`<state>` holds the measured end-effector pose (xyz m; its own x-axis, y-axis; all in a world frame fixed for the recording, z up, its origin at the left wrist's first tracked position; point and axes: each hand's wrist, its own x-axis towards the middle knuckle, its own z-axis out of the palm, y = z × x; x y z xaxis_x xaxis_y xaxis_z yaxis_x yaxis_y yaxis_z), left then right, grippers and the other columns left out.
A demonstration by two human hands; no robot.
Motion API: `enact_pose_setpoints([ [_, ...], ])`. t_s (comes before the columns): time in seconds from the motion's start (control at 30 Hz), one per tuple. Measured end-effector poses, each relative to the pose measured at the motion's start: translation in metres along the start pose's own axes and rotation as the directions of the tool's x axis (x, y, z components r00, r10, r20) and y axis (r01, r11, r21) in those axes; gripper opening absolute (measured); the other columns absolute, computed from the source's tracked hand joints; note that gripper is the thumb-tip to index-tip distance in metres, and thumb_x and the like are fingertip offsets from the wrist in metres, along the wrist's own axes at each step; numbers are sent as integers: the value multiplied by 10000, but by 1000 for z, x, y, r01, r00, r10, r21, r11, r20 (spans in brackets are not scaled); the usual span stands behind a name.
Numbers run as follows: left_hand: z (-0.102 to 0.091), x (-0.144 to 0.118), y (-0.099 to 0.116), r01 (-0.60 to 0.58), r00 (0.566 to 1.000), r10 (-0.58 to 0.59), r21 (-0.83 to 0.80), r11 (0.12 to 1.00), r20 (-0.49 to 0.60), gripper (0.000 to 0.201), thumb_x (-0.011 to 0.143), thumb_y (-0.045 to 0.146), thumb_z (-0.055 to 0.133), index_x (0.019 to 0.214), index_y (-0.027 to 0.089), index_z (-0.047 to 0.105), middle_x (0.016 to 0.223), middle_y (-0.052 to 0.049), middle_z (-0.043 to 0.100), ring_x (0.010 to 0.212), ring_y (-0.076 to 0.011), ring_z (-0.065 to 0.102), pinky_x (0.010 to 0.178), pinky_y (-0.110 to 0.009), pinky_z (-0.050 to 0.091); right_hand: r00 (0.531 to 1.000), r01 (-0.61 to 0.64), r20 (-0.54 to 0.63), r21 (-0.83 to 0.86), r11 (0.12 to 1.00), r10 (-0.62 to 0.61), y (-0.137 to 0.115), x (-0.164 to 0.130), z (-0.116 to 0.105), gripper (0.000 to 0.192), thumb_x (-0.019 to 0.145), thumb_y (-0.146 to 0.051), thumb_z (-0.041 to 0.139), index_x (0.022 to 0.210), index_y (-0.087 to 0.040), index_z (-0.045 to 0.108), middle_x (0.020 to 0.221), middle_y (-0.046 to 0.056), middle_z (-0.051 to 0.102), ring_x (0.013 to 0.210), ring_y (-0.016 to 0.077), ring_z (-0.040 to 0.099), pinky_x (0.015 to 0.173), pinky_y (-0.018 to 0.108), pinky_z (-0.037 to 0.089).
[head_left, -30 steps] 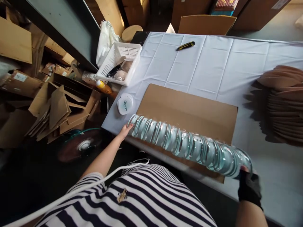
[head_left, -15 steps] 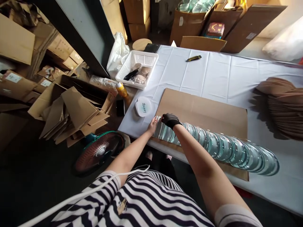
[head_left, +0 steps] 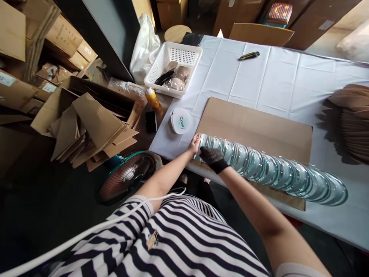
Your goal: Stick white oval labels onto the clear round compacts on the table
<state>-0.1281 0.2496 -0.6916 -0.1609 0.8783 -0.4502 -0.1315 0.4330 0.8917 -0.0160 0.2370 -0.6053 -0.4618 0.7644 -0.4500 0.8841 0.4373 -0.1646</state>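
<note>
A long row of nested clear, teal-tinted plastic shells (head_left: 261,163) lies on its side over a flat cardboard sheet (head_left: 253,119) on the table. My bare left hand (head_left: 195,144) is at the row's left end, its fingers bent around the edge of the end shells. My right hand (head_left: 212,157), in a dark striped glove, is closed against the near side of the same end; whatever its fingertips pinch is hidden. Just left of the row, a round white container with printed lettering (head_left: 181,120) rests on the white tablecloth.
A white basket (head_left: 148,79) of beige pads stands at the table's far left, a yellow bottle (head_left: 152,98) beside it. A box cutter (head_left: 248,56) lies at the back. Brown pads (head_left: 356,127) are stacked at right. A fan (head_left: 127,175) stands below left, near a carton of cardboard scraps (head_left: 95,119).
My right hand has moved from the top of the row's left end down to its near side. My left hand stays at that end. The camera view has shifted slightly.
</note>
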Motion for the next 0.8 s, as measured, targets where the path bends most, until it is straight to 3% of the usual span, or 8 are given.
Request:
enact_pose_setpoints([
  [0.13,-1,2,-1,-23,999,20,121,992,31,451,1000,321,403,1423,180,469,1475,-108,509,1385,-193,453,1174,-324,321,994,-53,103,96,994,43,-25,-26,65,346,994,-312,384,1178,-193,652,1180,146,697,1047,265,669,815,318,485],
  [0.23,-3,-1,1,-54,998,48,235,970,33,481,1011,327,355,1464,181,425,1516,-114,457,1408,-194,424,1176,-329,326,985,-69,164,131,989,47,-34,-26,80,354,998,-288,384,1209,-198,653,1265,142,663,1105,264,648,866,328,477],
  [0.33,-6,-11,6,-242,966,257,455,857,31,510,994,381,405,1474,211,432,1573,-110,364,1478,-221,304,1217,-384,257,984,-111,154,160,981,86,-14,-27,56,338,984,-351,420,1145,-223,688,1163,116,712,1047,267,670,821,316,481],
  [0.4,-9,-20,8,-418,897,416,586,694,147,520,955,431,496,1440,243,491,1602,-95,306,1509,-259,218,1239,-441,190,978,-206,49,180,962,201,17,-23,26,377,990,-388,387,1177,-232,674,1118,113,723,1006,254,680,784,301,480],
  [0.5,-11,-32,9,-562,822,446,629,537,354,484,905,468,585,1344,264,603,1566,-99,366,1500,-312,227,1232,-492,189,944,-324,-13,165,931,331,66,1,-19,406,972,-388,406,1248,-204,640,1177,130,699,1046,249,664,797,298,478],
  [0.57,-11,-34,9,-570,820,421,627,532,388,455,895,451,609,1303,253,640,1515,-113,432,1482,-327,264,1219,-491,231,961,-263,119,113,958,250,84,26,-41,359,931,-331,474,1203,-196,667,1188,122,694,1056,247,657,803,298,479],
  [0.67,-8,-33,9,-544,836,416,633,550,357,425,875,397,648,1279,264,656,1478,-89,473,1473,-312,283,1221,-467,250,952,-70,299,-4,998,68,82,59,-61,330,888,-234,521,1169,-179,686,1164,131,698,1033,254,664,797,310,484],
  [0.8,-7,-30,11,-535,840,405,674,510,360,407,878,394,643,1278,318,649,1480,-32,475,1478,-266,279,1224,-415,269,971,61,238,-202,977,-12,62,55,-63,305,885,-212,533,1129,-146,702,1137,187,696,1046,314,661,807,377,488],
])
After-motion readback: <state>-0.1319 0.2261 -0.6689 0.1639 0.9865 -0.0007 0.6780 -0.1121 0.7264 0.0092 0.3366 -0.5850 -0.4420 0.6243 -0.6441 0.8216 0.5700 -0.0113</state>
